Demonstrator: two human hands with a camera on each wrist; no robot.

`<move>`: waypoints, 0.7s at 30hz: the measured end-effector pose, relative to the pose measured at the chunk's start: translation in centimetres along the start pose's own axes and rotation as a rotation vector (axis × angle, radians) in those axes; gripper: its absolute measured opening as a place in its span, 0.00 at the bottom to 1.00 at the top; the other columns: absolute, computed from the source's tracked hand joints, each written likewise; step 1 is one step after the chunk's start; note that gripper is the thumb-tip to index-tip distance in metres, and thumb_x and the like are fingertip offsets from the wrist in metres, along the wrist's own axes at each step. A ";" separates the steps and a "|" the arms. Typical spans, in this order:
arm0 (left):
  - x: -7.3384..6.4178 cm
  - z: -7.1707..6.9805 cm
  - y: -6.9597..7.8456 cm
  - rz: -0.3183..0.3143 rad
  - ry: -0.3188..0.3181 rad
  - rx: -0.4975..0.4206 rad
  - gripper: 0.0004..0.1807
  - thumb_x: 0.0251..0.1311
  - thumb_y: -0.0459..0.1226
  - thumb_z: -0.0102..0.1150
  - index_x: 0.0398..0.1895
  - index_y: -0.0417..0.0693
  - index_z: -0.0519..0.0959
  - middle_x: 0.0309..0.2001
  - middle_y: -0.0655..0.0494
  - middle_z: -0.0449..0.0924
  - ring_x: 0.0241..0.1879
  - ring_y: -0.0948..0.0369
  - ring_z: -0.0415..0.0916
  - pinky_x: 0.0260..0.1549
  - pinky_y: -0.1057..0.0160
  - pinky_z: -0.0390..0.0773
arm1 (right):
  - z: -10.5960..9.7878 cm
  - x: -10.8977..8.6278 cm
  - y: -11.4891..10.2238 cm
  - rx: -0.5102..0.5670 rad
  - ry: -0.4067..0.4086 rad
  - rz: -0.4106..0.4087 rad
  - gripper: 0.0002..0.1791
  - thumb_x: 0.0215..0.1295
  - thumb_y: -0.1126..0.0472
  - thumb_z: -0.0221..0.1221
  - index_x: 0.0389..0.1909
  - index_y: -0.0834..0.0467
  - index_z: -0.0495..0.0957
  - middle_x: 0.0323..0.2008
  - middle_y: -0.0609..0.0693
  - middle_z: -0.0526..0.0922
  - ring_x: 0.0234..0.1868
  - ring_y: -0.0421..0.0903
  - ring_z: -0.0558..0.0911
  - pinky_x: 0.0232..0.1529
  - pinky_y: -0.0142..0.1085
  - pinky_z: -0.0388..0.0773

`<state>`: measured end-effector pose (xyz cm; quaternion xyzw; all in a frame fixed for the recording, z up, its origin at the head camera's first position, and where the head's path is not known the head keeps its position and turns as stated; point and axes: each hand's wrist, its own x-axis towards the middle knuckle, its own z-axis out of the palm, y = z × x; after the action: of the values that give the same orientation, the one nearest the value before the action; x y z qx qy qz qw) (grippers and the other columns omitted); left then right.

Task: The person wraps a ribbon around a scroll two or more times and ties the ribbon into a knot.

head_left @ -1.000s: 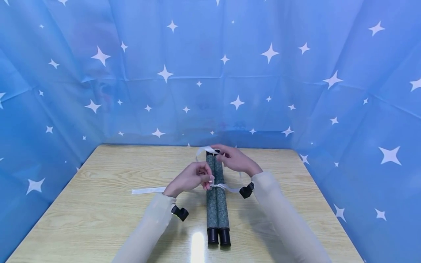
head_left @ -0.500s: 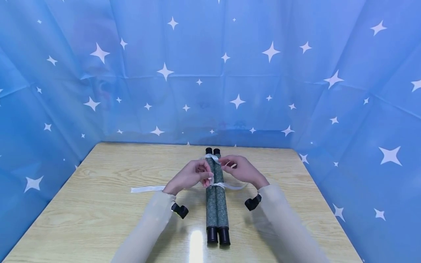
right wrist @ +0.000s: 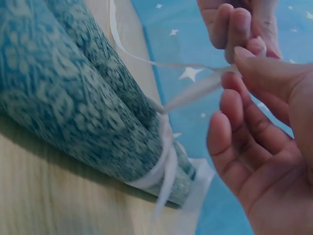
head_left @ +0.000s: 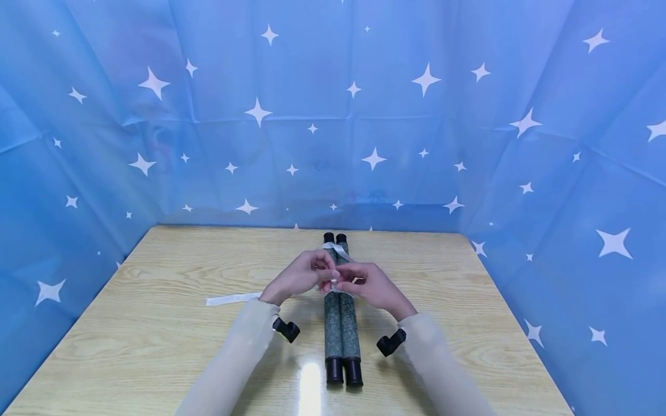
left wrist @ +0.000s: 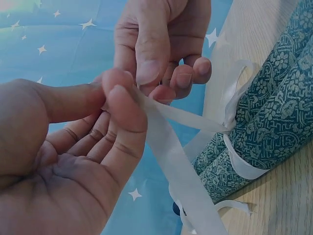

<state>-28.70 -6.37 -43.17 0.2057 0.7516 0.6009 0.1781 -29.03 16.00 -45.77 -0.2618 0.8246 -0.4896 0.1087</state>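
A double-rolled scroll [head_left: 350, 335], covered in green patterned cloth with black end knobs, lies lengthwise on the table. White ribbon [left wrist: 172, 159] is wound round its middle and drawn up between my hands. Thumb and forefinger of my left hand [head_left: 302, 277] pinch the ribbon just left of the rolls. My right hand [head_left: 377, 287] meets it there, thumb and forefinger also pinching ribbon, as the right wrist view shows. The fingertips of both hands nearly overlap. A ribbon loop rises from the tie beside the patterned cloth in the left wrist view.
The wooden table [head_left: 171, 346] carries the scroll. One flat ribbon end stretches left past my left wrist, and another ribbon piece crosses the scroll's far end. A blue curtain [head_left: 312, 144] with white stars stands behind and at both sides.
My right hand has come down from the scroll's far end to meet my left hand, and takes hold of ribbon there. The raised ribbon has dropped across the far end. My left hand stays put.
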 end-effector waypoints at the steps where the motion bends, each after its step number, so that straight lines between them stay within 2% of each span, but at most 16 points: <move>1: 0.0 0.0 0.0 0.001 0.001 -0.001 0.03 0.73 0.33 0.57 0.41 0.42 0.78 0.32 0.38 0.82 0.33 0.32 0.77 0.29 0.58 0.80 | 0.2 0.0 0.1 0.017 0.016 -0.001 0.19 0.70 0.49 0.65 0.60 0.46 0.82 0.44 0.48 0.87 0.45 0.47 0.83 0.44 0.36 0.83; 4: 0.1 0.0 0.0 0.009 0.004 0.002 0.03 0.73 0.34 0.58 0.40 0.42 0.78 0.29 0.44 0.82 0.27 0.43 0.78 0.28 0.58 0.79 | 0.7 0.0 0.2 0.058 0.065 -0.012 0.15 0.71 0.51 0.65 0.56 0.47 0.85 0.45 0.49 0.87 0.44 0.48 0.85 0.40 0.35 0.84; 7: 0.1 0.0 0.1 0.021 0.003 0.013 0.04 0.73 0.35 0.58 0.40 0.43 0.79 0.30 0.41 0.82 0.24 0.51 0.78 0.28 0.59 0.80 | 0.9 0.0 0.3 0.072 0.101 -0.039 0.10 0.72 0.55 0.64 0.51 0.49 0.87 0.44 0.50 0.88 0.39 0.46 0.85 0.36 0.34 0.83; 9: 0.1 0.0 0.1 0.026 -0.002 0.022 0.05 0.74 0.35 0.58 0.40 0.43 0.79 0.33 0.35 0.82 0.25 0.47 0.79 0.29 0.57 0.82 | 1.0 0.0 0.4 0.063 0.117 -0.055 0.08 0.72 0.56 0.64 0.48 0.49 0.88 0.42 0.50 0.88 0.36 0.46 0.84 0.33 0.33 0.82; 12: 0.0 -0.2 0.2 0.027 -0.016 0.032 0.05 0.74 0.36 0.58 0.42 0.44 0.79 0.36 0.30 0.82 0.29 0.39 0.79 0.33 0.45 0.84 | 1.1 0.0 0.4 0.033 0.131 -0.062 0.06 0.72 0.55 0.64 0.44 0.48 0.89 0.39 0.48 0.87 0.33 0.46 0.82 0.32 0.33 0.80; 15: -0.1 -0.7 0.1 0.028 -0.010 0.059 0.06 0.74 0.39 0.58 0.43 0.45 0.80 0.37 0.32 0.83 0.34 0.33 0.79 0.36 0.39 0.84 | 1.2 0.0 0.4 0.006 0.139 -0.056 0.05 0.71 0.53 0.65 0.41 0.46 0.89 0.38 0.46 0.87 0.32 0.47 0.81 0.32 0.33 0.80; 18: 0.0 -1.5 0.0 0.034 0.041 0.110 0.09 0.75 0.43 0.58 0.43 0.47 0.81 0.37 0.37 0.84 0.34 0.37 0.81 0.33 0.44 0.85 | 1.5 0.1 0.3 -0.004 0.142 -0.046 0.06 0.70 0.51 0.66 0.41 0.46 0.88 0.38 0.46 0.87 0.33 0.47 0.81 0.33 0.33 0.80; 21: 0.3 -2.4 -0.2 0.028 0.123 0.165 0.11 0.74 0.46 0.59 0.45 0.48 0.81 0.37 0.42 0.85 0.34 0.45 0.83 0.31 0.53 0.86 | 1.7 0.0 0.2 -0.002 0.150 -0.033 0.07 0.69 0.50 0.66 0.40 0.47 0.88 0.37 0.48 0.87 0.32 0.48 0.80 0.32 0.32 0.79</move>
<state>-30.18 -8.25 -42.89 0.1930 0.8050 0.5510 0.1055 -28.38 14.84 -46.80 -0.2380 0.8265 -0.5087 0.0384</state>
